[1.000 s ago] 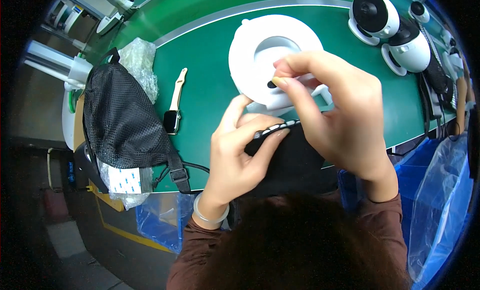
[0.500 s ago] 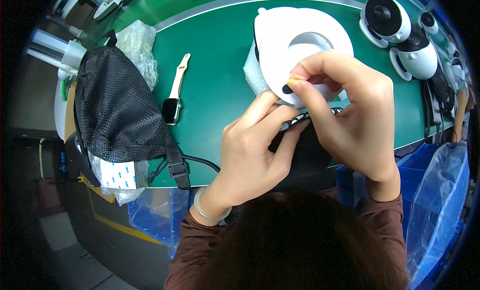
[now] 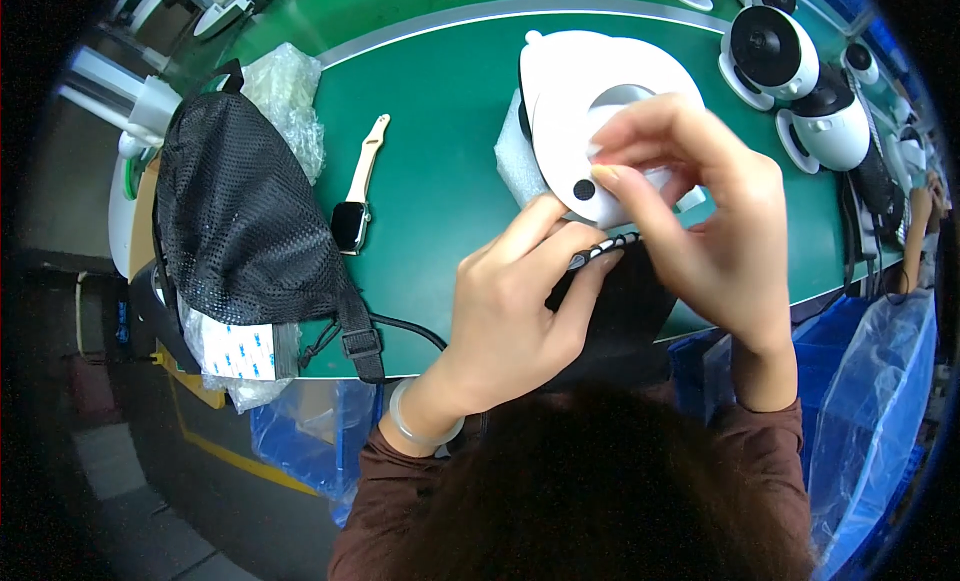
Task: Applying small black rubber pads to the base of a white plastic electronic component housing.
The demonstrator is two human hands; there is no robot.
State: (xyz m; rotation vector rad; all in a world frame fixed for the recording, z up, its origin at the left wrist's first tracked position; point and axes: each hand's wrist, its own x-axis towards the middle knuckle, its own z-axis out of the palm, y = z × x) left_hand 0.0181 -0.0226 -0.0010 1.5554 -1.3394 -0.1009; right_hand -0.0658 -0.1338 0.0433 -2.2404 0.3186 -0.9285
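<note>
A white rounded housing with a round recess lies on the green table, partly on a pale foam wrap. On its near-left edge sits a small black round pad. My right hand hovers over the housing, thumb and index finger apart beside the pad, with nothing seen between them. My left hand pinches a strip of black dots on white backing, below the housing. My left index finger reaches the housing's near edge. A dark item below the strip is partly hidden.
At left lie a black mesh bag with a strap, clear bubble wrap and a watch. Several white devices with black fronts stand at far right. Blue lined bins stand below the table edge.
My right thumb and index finger have parted and lifted off the black pad, which stays on the housing. My left hand keeps its pinch on the strip. The whole view has shifted slightly.
</note>
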